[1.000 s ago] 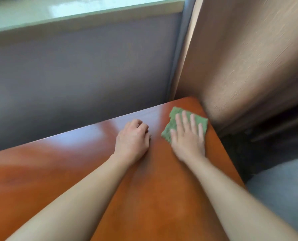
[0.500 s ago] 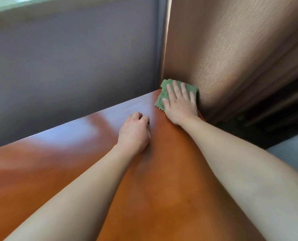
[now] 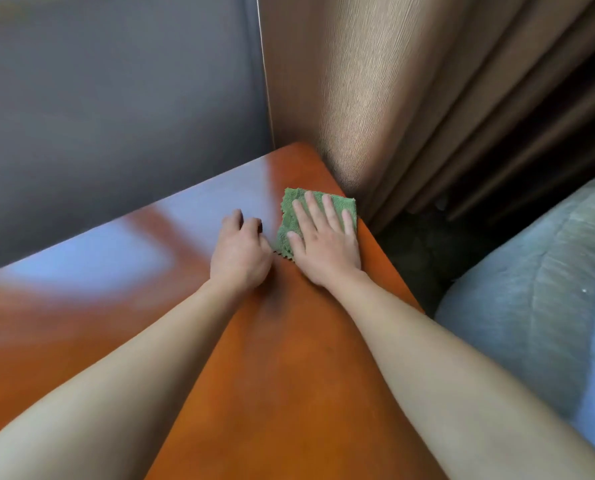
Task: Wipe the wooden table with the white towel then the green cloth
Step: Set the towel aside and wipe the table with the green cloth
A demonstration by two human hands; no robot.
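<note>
**Pressing the green cloth near the table's far right corner**

Pressing flat with the right hand (image 3: 325, 249), fingers straight and slightly spread over the green cloth (image 3: 291, 216), palm down, fingertips aiming away toward the far corner. Resting the left hand (image 3: 239, 255) just beside it on bare wood, fingers curled under into a loose fist, gripping nothing, knuckles almost touching the cloth's near left edge. Lying folded into a rough rectangle, long axis running from the near left toward the far right, in line with the fingers; zigzag-cut edge facing left, far right corner reaching the table's right edge. Sitting on the glossy wooden table (image 3: 289, 375), short of its far right corner. Hanging just beyond that corner, a brown curtain (image 3: 375, 98); standing behind the far edge, a grey wall (image 3: 116, 98); lying lower right, a pale blue-grey cushion (image 3: 531, 289).
</note>
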